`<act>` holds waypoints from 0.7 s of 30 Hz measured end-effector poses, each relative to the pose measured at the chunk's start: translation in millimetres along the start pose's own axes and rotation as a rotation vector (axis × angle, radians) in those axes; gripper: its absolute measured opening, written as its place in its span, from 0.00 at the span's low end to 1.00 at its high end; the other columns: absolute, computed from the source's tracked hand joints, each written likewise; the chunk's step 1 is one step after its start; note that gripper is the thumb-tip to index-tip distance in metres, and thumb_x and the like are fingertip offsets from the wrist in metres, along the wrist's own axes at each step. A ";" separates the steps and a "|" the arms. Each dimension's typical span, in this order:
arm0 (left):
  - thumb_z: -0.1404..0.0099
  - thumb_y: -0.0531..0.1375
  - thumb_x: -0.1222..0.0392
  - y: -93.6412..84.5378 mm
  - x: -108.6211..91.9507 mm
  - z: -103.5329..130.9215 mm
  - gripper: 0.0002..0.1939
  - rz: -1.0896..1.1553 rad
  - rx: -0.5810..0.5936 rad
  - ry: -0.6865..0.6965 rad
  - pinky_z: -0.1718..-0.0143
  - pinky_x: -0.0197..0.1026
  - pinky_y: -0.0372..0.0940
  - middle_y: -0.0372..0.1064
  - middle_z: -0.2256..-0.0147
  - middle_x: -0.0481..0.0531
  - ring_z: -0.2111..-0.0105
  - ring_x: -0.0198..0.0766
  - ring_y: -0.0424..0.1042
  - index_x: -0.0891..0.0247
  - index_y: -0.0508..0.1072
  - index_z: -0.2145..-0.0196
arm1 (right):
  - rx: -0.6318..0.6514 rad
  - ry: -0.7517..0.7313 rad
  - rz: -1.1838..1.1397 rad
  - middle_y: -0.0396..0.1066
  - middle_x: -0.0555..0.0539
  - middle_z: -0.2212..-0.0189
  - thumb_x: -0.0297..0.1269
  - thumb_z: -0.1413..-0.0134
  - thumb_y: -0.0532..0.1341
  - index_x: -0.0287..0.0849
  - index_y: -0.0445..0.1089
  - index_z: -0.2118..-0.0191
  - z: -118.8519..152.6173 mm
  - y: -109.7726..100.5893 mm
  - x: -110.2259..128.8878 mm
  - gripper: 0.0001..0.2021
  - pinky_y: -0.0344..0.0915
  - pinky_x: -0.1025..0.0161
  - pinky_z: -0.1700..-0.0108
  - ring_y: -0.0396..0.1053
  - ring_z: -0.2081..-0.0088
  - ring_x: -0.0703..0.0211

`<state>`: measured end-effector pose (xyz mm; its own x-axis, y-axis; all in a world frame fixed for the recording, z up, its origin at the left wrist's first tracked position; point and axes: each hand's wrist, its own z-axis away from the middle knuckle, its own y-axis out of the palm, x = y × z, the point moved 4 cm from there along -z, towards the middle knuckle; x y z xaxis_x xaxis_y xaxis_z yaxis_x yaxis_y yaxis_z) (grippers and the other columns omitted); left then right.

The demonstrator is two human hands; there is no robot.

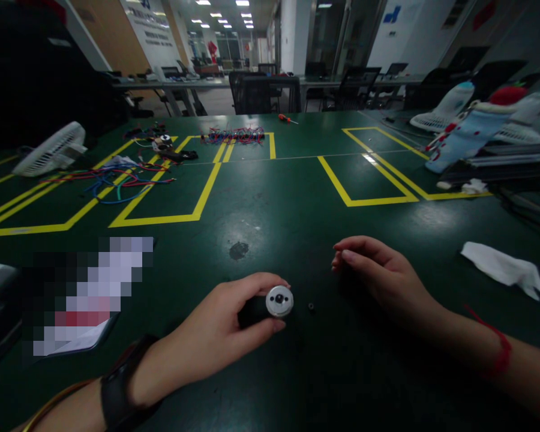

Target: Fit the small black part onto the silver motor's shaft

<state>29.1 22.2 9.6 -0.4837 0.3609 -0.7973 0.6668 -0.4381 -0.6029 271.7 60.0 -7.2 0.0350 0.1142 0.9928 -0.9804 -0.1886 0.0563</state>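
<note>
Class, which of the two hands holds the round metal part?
The left hand, with the black wristband, holds the metal part. The right hand, with the red bracelet, is apart, nothing visible in its grip.

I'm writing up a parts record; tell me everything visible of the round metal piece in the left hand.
The round metal piece looks silvery; its rimmed face, turned up toward the camera, has a dark central opening between two smaller dark holes. The left hand grips its sides, over the green table. Its underside is hidden.

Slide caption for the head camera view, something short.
Left hand holds a round metal part; right hand apart, over a green table.
</note>
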 end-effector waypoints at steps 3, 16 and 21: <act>0.35 0.61 0.62 -0.8 -0.5 -0.4 0.20 0.002 0.001 0.001 0.50 0.42 0.65 0.70 0.50 0.48 0.52 0.41 0.71 0.53 0.66 0.46 | 0.029 -0.029 0.080 0.73 0.49 0.63 0.40 0.41 0.63 0.47 0.71 0.56 -0.3 0.5 2.9 0.09 0.67 0.60 0.58 0.72 0.61 0.59; 0.35 0.62 0.63 -0.1 -0.7 0.1 0.20 0.005 -0.015 0.012 0.52 0.42 0.66 0.71 0.51 0.47 0.54 0.41 0.71 0.53 0.67 0.47 | 0.455 -0.440 1.006 0.67 0.43 0.50 0.35 0.45 0.64 0.46 0.75 0.60 13.5 42.1 17.4 0.06 0.62 0.46 0.49 0.64 0.49 0.47; 0.35 0.62 0.62 -0.1 -0.2 -0.4 0.18 0.013 -0.023 0.026 0.55 0.40 0.66 0.72 0.53 0.48 0.56 0.40 0.72 0.55 0.68 0.48 | 0.388 -0.488 0.796 0.68 0.44 0.53 0.34 0.43 0.64 0.44 0.74 0.60 7.5 51.8 40.2 0.05 0.64 0.56 0.48 0.67 0.50 0.55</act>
<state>29.4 22.5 9.8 -0.4600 0.3769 -0.8040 0.6858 -0.4244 -0.5913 223.7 47.5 36.5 -0.4411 -0.5783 0.6863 -0.6257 -0.3501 -0.6971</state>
